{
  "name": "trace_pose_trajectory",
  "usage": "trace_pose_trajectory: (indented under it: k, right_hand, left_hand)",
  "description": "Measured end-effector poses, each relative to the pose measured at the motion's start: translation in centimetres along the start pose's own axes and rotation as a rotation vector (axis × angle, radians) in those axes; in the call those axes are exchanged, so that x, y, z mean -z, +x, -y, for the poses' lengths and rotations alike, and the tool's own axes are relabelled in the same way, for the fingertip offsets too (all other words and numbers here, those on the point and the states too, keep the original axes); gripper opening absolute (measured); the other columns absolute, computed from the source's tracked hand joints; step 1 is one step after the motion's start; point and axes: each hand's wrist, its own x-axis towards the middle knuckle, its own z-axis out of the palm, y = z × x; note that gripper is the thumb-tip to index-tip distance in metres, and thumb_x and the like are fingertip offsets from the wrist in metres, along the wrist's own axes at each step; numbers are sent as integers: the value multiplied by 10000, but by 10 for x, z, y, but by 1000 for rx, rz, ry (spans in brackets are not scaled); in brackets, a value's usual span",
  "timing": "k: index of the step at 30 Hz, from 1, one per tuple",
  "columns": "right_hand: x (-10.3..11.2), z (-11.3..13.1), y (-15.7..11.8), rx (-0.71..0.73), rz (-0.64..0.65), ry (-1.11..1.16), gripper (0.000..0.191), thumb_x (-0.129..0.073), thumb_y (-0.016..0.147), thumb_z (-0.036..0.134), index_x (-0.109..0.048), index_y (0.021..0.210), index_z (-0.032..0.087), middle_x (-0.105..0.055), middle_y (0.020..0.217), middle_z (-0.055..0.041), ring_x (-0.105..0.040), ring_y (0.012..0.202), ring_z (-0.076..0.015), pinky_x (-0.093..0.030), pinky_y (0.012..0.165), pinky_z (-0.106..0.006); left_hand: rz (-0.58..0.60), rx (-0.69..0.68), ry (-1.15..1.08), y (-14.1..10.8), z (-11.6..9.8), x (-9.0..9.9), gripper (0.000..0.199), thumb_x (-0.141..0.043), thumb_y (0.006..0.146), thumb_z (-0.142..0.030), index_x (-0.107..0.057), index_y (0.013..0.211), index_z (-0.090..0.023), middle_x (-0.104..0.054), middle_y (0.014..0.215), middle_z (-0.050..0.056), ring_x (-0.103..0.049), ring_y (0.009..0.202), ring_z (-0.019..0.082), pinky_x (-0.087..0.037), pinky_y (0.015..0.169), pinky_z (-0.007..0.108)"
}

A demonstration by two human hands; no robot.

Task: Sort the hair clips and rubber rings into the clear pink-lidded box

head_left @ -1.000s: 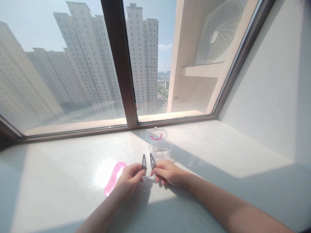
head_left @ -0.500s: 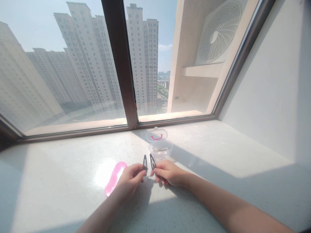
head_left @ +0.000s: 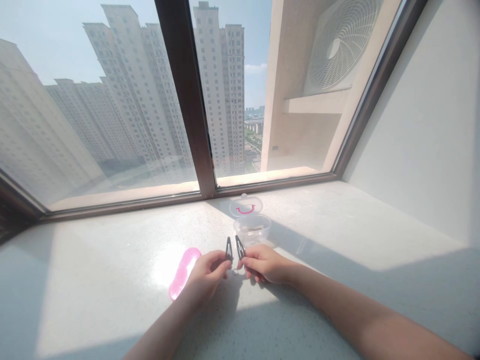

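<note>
Between the thumb and fingers of my left hand (head_left: 211,272) is a black hair clip (head_left: 228,248), held upright. My right hand (head_left: 264,265) pinches a second black hair clip (head_left: 240,247), tilted a little to the left. The two clips stand side by side with a narrow gap. A small ring-like object (head_left: 235,272) shows on the sill below them. Just behind my hands is a clear plastic box (head_left: 252,228) with something thin inside, its lid (head_left: 246,206) open toward the window. A pink oblong case (head_left: 184,273) lies beside my left hand.
The pale windowsill (head_left: 105,280) carries bright glare at left and shadow bands at right. Behind it rises a brown window frame (head_left: 208,185); a white wall (head_left: 420,125) bounds the right side.
The whole view has shifted slightly, so sill, box and hands appear a little further right. Both hands keep their clips in nearly the same pose.
</note>
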Motion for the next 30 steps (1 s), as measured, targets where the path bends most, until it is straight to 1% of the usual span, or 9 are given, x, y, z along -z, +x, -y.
trace_pose_trajectory:
  k: [7,18,23,27,30]
  right_hand:
    - [0,1,0,1,3,4,242,-512,839,306,-654,887,115,-596,636,-6,-479,406,-63,-324,351,-159]
    - [0,1,0,1,5,9,247,-510,835,304,-655,882,111,-593,628,-4,-476,401,-56,-319,343,-150]
    - [0,0,0,4,6,6,247,-510,841,301,-659,883,109,-593,626,-3,-478,403,-58,-331,346,-151]
    - [1,-2,1,5,5,16,258,-511,848,316,-660,892,111,-593,624,-2,-483,404,-64,-333,346,-158]
    - [1,-3,1,7,7,19,265,-517,849,330,-661,895,113,-592,619,0,-484,404,-66,-333,353,-164]
  left_hand:
    - [-4,3,-2,1,0,0,168,-563,831,-295,-633,757,-160,-590,614,-10,-561,610,149,-389,586,243]
    - [-4,2,2,-1,-1,1,196,-550,836,-309,-667,799,-157,-610,627,13,-569,633,170,-418,619,262]
    - [-15,-1,-2,0,-2,1,182,-561,829,-296,-667,781,-155,-610,618,9,-569,623,164,-417,609,255]
    - [-21,-3,-41,1,-3,1,168,-573,818,-284,-670,800,-148,-639,674,18,-586,626,160,-433,610,251]
    - [-26,-7,-45,1,-2,1,173,-574,821,-288,-670,801,-145,-641,679,19,-591,631,161,-438,615,252]
